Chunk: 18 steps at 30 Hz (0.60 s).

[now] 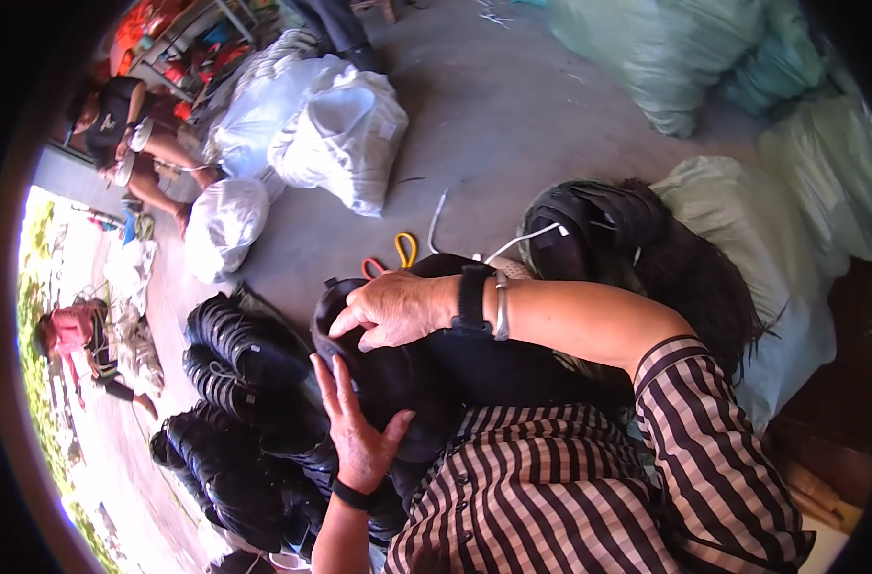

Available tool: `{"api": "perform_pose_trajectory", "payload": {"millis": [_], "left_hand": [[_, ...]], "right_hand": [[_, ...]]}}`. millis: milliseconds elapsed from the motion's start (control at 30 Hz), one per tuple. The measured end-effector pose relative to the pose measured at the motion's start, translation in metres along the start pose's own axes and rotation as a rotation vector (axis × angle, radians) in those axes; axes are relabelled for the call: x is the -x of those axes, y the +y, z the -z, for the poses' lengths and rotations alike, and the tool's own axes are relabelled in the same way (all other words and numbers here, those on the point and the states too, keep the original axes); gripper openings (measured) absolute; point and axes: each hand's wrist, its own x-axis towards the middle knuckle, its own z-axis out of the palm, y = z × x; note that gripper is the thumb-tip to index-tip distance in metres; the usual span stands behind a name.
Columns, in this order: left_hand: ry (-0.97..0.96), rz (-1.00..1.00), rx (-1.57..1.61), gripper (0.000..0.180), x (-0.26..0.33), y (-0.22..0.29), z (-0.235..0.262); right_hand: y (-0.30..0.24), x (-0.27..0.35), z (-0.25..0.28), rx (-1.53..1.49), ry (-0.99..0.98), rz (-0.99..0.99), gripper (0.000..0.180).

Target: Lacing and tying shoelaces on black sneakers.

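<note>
In front of my lap lies a dark, soft fabric piece, rounded like a cap, though its exact kind is hard to make out. My right hand reaches across and rests on its upper edge, forefinger stretched out and thumb apart from it. My left hand is at the near left side of the dark fabric, fingers stretched upward and thumb spread, holding nothing. Stacked black ribbed fabric items are just left of my hands. A yellow loop and a red loop show beyond my right hand.
More dark stacked items, with a white cord, stand at the right. White sacks lie ahead on the grey floor. Pale green sacks line the right. Two people sit at the left.
</note>
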Motion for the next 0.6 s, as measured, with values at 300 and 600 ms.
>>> {"api": "perform_pose_trajectory", "payload": {"millis": [300,600], "left_hand": [[-0.014,0.018,-0.029,0.105,-0.004,0.002,0.001],[-0.024,0.030,-0.013,0.099,-0.007,0.013,-0.003]], "right_hand": [[0.075,0.230,0.079,-0.637,0.627,-0.661,0.029],[0.178,0.370,-0.183,-0.666,0.761,-1.436,0.028]]}}
